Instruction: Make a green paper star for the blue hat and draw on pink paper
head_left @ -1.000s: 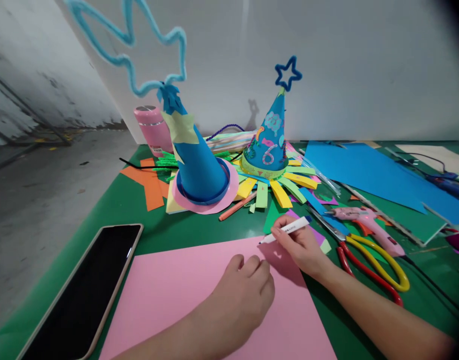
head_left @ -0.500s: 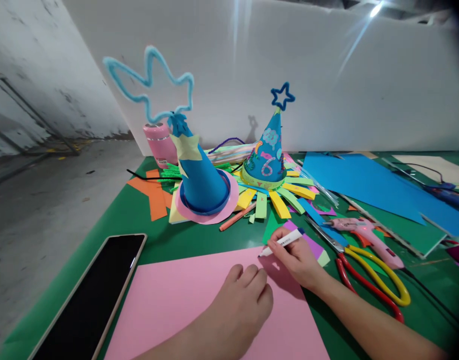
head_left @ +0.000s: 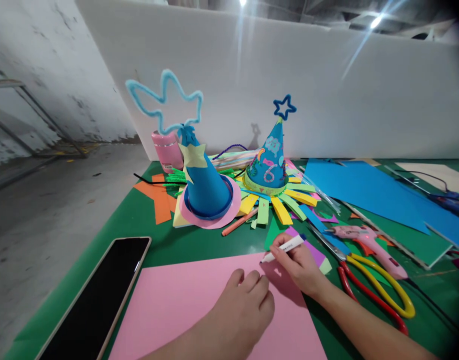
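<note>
A pink paper sheet (head_left: 176,305) lies on the green table in front of me. My left hand (head_left: 244,307) rests on it near its far edge, fingers curled down against the paper. My right hand (head_left: 299,265) grips a white marker (head_left: 284,248), whose tip touches the sheet's far right corner. Just behind stand two blue paper cone hats: one (head_left: 204,185) with a pink brim and a light blue pipe-cleaner loop, the other (head_left: 269,165) decorated, with a dark blue star on top and coloured paper strips around its base.
A black phone (head_left: 97,300) lies at the left beside the sheet. Scissors with red and yellow handles (head_left: 375,287) and a pink glue gun (head_left: 368,240) lie at the right. A large blue sheet (head_left: 364,187) lies behind them. A pink bottle (head_left: 164,150) stands by the white wall.
The view has tilted upward, so everything sits lower in frame. Both hands stay on the pink sheet, the marker tip at the same corner.
</note>
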### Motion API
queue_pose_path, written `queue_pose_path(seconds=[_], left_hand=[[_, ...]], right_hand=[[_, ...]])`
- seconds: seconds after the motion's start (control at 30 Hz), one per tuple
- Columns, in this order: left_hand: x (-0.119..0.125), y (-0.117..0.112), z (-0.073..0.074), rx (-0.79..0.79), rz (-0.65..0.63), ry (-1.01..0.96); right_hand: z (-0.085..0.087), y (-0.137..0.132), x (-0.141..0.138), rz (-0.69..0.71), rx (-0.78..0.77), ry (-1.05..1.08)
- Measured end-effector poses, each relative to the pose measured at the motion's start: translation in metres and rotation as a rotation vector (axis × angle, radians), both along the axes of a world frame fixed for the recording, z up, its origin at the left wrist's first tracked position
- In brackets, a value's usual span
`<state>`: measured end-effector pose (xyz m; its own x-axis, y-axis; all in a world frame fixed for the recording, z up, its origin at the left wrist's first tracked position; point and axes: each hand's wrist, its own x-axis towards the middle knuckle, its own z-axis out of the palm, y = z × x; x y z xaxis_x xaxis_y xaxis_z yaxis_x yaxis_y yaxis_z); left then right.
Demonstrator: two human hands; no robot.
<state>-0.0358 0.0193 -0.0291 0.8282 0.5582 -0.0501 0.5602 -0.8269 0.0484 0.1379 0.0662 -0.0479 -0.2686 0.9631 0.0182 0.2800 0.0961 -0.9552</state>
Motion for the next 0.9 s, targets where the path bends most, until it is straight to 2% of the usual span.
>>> queue_pose_path(seconds=[0.23,0.63,0.9], left_hand=[[-0.0001,0.0015,0.0031,-0.004,-0.023,0.009],[-0.0023,-0.0019,0.0001,0.048,-0.037,0.002],[-0.0003,-0.0005,0.0031,0.002,-0.026,0.046]], right_hand=[[-0.0012,0.0006,0.0007,0.002,0.011,-0.008],[-0.0009,-0.0003,0.0,-0.003,-0.008,0.025],[-0.0023,0.0003,0.0009,-0.011,0.013,-0.003]])
